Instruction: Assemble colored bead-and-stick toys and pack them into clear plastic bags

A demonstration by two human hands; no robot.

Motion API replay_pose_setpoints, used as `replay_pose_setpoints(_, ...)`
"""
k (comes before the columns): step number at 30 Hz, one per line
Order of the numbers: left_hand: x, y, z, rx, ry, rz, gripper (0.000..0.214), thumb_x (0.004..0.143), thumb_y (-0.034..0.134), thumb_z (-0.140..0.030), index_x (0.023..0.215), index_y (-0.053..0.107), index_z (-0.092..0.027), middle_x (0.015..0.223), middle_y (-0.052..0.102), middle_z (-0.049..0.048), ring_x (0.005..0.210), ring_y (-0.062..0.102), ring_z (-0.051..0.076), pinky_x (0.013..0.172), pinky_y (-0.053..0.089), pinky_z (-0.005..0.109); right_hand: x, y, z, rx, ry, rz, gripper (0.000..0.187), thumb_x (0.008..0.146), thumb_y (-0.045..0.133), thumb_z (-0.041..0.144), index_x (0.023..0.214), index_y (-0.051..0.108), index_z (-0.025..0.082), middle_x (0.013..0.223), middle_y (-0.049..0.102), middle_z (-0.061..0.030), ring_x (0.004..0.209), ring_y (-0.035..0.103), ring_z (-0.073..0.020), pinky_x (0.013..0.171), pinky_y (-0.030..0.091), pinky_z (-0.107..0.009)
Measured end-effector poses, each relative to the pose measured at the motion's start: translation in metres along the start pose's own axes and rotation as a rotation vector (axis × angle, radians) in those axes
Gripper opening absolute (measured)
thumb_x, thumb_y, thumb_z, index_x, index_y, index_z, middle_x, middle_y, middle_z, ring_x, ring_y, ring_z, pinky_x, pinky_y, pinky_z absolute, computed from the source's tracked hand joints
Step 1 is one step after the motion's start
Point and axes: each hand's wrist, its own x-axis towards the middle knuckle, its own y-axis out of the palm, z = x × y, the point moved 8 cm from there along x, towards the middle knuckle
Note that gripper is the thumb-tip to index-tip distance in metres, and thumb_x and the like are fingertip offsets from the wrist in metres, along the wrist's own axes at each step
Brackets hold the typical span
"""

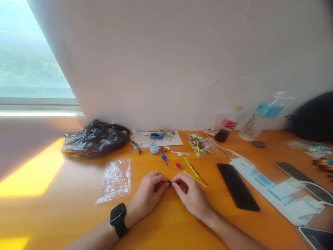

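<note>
My left hand [151, 189] and my right hand [191, 194] meet over the table, both closed in a pinch on one small black piece [170, 183]. Fingers cover most of it, so its kind does not show. Just beyond my right hand lie a green arrow pointer [191, 168], a red pointer [201, 176] and a yellow pointer [188, 174]. A small red round piece [178, 166] sits past my fingertips. Farther back are a blue pointer with a round base [163, 158] and a white pointer with a round base [179, 153].
A crumpled clear plastic bag [116, 180] lies left; behind it is a black plastic bag [100, 139]. Clear-bagged colored pointers [200, 145], a cola bottle [229, 126] and a water bottle [260, 119] stand farther back. On the right are a black phone [238, 187] and a white power strip [260, 182].
</note>
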Motion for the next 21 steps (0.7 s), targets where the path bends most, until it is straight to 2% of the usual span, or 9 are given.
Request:
replay_pose_setpoints(8,0.0,-0.001,-0.005,0.019,0.009,-0.01,0.019,0.097,0.06,-0.024,0.083,0.073,-0.022,0.086,0.07,0.0066,0.083,0.064,0.022,0.076,0.05,0.033,0.001,0.002,0.0,-0.027,-0.016,0.016,0.015,0.098,0.059,0.025,0.088,0.069,0.021,0.079,0.06,-0.0006,0.069,0.054,-0.0167,0.062,0.041,-0.029)
replay_pose_setpoints(15,0.001,0.003,0.0,0.011,0.002,0.0,0.018,0.094,0.061,-0.022,0.08,0.072,-0.022,0.086,0.071,0.0065,0.083,0.064,0.022,0.076,0.05,0.034,0.002,0.003,0.001,-0.043,-0.051,0.001,0.016,0.098,0.06,0.027,0.086,0.069,0.022,0.077,0.059,-0.0008,0.068,0.055,-0.0172,0.061,0.042,-0.029)
replay_pose_setpoints(21,0.0,-0.003,0.005,0.019,-0.049,-0.068,0.012,0.09,0.066,-0.023,0.079,0.069,-0.022,0.085,0.068,0.0056,0.083,0.063,0.022,0.075,0.049,0.034,-0.004,-0.004,0.013,-0.048,-0.077,-0.064,0.014,0.097,0.059,0.03,0.106,0.066,0.022,0.101,0.064,-0.0065,0.067,0.055,-0.0158,0.063,0.047,-0.031)
